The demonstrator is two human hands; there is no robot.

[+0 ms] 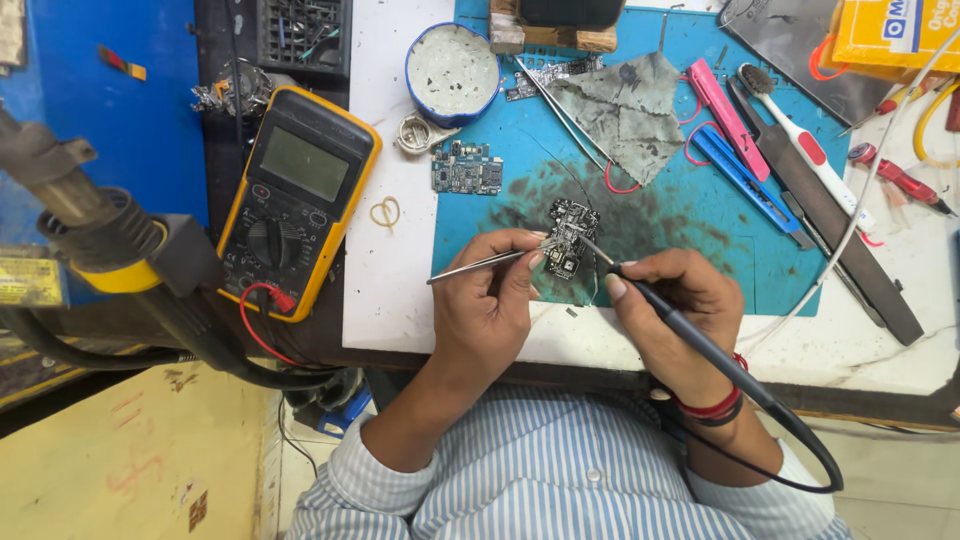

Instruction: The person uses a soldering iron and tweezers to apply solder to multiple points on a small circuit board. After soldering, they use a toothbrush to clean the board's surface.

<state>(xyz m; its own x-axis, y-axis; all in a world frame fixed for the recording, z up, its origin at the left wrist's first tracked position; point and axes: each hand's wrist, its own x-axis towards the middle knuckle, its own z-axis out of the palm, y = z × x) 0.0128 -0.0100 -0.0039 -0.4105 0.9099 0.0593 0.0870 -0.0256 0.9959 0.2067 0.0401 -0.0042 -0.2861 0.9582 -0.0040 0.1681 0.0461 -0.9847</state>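
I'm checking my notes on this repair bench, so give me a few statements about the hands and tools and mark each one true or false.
1. The left hand holds metal tweezers. True.
2. The right hand holds a toothbrush. False: it holds a soldering iron; the toothbrush lies on the bench.
3. Both tools point at the small circuit board on the blue mat. True.
4. The yellow multimeter sits right of the mat. False: it sits left.
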